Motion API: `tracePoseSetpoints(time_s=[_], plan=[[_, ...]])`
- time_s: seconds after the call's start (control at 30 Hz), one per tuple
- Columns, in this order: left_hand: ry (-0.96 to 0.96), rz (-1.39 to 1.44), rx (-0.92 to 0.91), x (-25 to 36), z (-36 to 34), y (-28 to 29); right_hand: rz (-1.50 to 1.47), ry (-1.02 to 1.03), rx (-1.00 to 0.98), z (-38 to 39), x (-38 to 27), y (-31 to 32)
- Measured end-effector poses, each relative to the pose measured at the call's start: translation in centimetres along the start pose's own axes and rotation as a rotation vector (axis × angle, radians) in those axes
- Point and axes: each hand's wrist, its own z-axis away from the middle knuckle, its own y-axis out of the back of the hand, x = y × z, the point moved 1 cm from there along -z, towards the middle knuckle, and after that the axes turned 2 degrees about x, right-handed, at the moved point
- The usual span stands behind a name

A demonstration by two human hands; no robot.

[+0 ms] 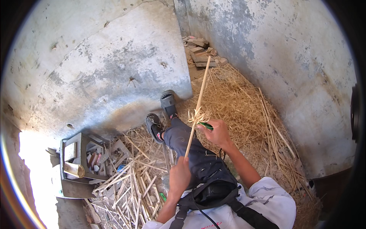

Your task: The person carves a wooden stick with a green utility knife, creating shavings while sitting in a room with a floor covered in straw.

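A long, pale, thin wooden stick [204,82] slants away from me above my legs. My left hand [179,177] is closed round its near end. Further along, my right hand [216,133] grips a small green-handled tool [206,125], which looks like a knife, against the stick. Curled shavings [197,116] bunch on the stick just beyond the tool and hide its blade.
Loose shavings [236,110] heap along the right wall, with long strips [272,133] on them. Many cut sticks [139,191] lie at lower left beside a grey open-fronted box [76,152] of odds and ends. Broken bricks [200,53] are piled in the far corner. My sandalled feet [154,126] stand near the wall.
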Motion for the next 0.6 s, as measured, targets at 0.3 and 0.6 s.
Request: tracePoseSetpoints(time_s=[0.3,0.6], plan=[[0.044,0.353,-0.117,-2.1,-0.5,-0.7,-0.605,-0.394,-0.435,-1.9,3.3,1.0],[0.283,0.670,-0.315,-3.8,-1.5,-1.0,-0.281,-0.118,-0.335,-0.5,-0.7,4.5]])
